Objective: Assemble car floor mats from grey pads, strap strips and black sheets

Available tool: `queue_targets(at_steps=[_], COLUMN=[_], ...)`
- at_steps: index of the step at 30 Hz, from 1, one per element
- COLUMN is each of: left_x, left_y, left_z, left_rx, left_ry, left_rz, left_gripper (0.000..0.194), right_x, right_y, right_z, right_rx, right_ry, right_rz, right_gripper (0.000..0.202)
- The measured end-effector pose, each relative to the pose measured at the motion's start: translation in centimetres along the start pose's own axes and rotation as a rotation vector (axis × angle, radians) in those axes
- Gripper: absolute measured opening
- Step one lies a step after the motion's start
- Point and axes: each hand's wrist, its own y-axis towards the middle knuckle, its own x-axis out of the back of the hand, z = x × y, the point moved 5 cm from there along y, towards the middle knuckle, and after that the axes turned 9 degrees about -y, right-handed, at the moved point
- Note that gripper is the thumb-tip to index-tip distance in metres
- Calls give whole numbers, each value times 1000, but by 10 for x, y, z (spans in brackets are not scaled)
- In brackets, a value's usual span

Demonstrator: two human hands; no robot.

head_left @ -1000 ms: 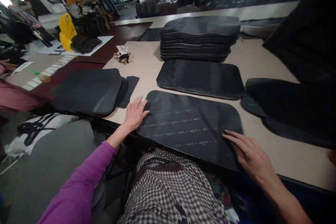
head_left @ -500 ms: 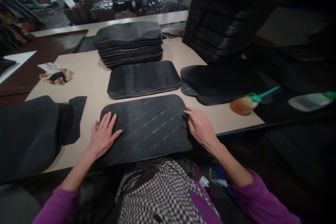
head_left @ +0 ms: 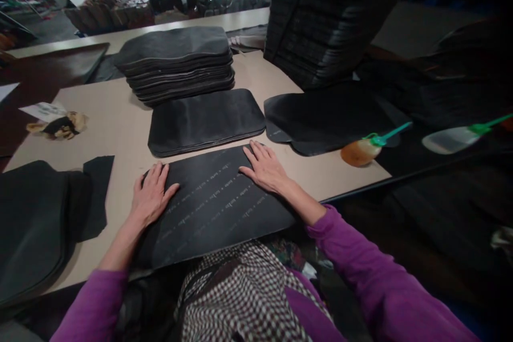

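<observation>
A black sheet [head_left: 216, 206] with slanting lines of pale print and rounded far corners lies at the table's front edge, before my checked apron. My left hand [head_left: 152, 192] rests on its left side near the far corner, fingers spread and thumb pointing inward. Toward the far right corner, my right hand [head_left: 264, 167] lies flat on the sheet with fingers apart. Just beyond is a low stack of plain black pieces [head_left: 204, 120] with rounded corners. Neither hand grips anything.
A taller stack of black pieces [head_left: 176, 64] stands behind. At right are a black shaped piece [head_left: 320, 117], an amber-filled bottle [head_left: 358, 152] with a green nozzle and a paler bottle [head_left: 451, 140]. More black pieces [head_left: 32, 224] lie left; a tall dark bundle [head_left: 308, 24] stands at back right.
My right hand has moved from the sheet's right edge to lie flat on its far right part. My left hand stays on the left side. The whole view has shifted slightly.
</observation>
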Motion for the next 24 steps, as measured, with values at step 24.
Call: queue_targets(at_steps=[24], left_x=[35], left_y=[-74], left_z=[31], left_rx=[260], left_ry=[-257], left_rz=[-123], left_gripper=[61], right_x=[30], right_y=[-94], right_z=[-39], right_rx=[-311], right_ry=[146], right_rz=[-109], right_gripper=[32])
